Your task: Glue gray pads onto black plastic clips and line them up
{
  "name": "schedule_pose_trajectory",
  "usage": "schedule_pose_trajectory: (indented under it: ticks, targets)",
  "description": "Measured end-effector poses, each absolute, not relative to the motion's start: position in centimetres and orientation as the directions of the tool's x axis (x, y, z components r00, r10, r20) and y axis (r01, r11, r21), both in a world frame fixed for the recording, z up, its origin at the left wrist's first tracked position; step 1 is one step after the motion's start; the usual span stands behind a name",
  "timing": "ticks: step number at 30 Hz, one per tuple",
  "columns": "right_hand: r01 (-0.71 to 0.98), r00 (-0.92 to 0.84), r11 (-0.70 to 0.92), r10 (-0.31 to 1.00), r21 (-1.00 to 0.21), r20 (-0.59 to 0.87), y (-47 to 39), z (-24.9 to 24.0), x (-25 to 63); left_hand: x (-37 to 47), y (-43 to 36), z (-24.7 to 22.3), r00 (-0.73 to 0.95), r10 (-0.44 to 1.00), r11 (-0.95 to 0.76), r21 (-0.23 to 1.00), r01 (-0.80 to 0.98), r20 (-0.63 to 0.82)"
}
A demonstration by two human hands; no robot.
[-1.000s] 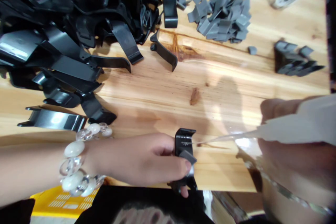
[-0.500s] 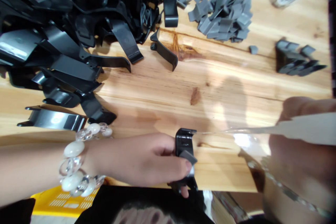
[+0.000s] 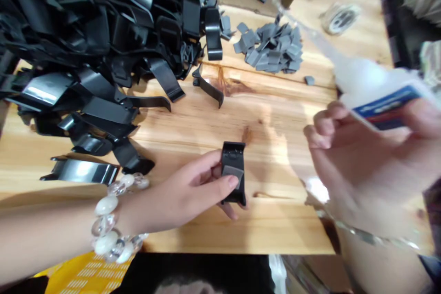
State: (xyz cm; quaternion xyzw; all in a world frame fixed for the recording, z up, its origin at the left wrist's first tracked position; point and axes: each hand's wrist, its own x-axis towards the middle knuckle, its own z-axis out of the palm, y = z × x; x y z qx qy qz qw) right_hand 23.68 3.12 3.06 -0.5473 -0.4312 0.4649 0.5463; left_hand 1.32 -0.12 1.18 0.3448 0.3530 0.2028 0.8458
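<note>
Near the table's (image 3: 275, 234) near edge, my left hand (image 3: 182, 195) clasps the black clip (image 3: 233, 160), thumb best kept steady on its grey pad (image 3: 230, 174), while my right hand (image 3: 361, 161) grips the bottle (image 3: 367, 80).

For the black plastic piece (image 3: 233, 160): is held near the lower centre of the frame, long axis running nearly up and down, with a bent lip at the upper end and small shiny marks just below that lip. For the grey pad (image 3: 230, 173): lies across the middle of the black plastic piece, flat, thin and slightly tilted, partly covered at lower right. For the white squeeze bottle (image 3: 365, 78): is held clear at right, blurred, bears a blue and red label, and points a long translucent nozzle (image 3: 305, 32) toward upper centre.
</note>
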Motion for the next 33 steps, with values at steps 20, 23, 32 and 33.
schedule_pose_trajectory:
  ticks: [20, 23, 32, 33]
  targets:
    - [-0.120, -0.080, -0.254, 0.966, -0.960, -0.245, 3.7, 0.5, 23.1, 1.0, -0.9, 0.6, 0.569, 0.748, 0.473, 0.876, -0.097, -0.341]
    - [-0.099, -0.056, -0.190, 0.981, -0.977, -0.185, 3.6, 0.3, 23.1, 0.9, -1.0, 0.5, 0.584, 0.737, 0.450, 0.892, -0.048, -0.341]
    - [0.139, -0.055, -0.125, 0.989, -0.982, -0.134, 3.5, -1.2, 22.5, 0.8, -0.5, 1.5, 0.589, 0.715, 0.433, 0.900, 0.050, -0.376]
    - [0.156, -0.057, -0.095, 0.993, -0.983, -0.105, 3.5, -1.3, 22.4, 0.8, -0.5, 1.6, 0.591, 0.713, 0.434, 0.899, 0.049, -0.376]
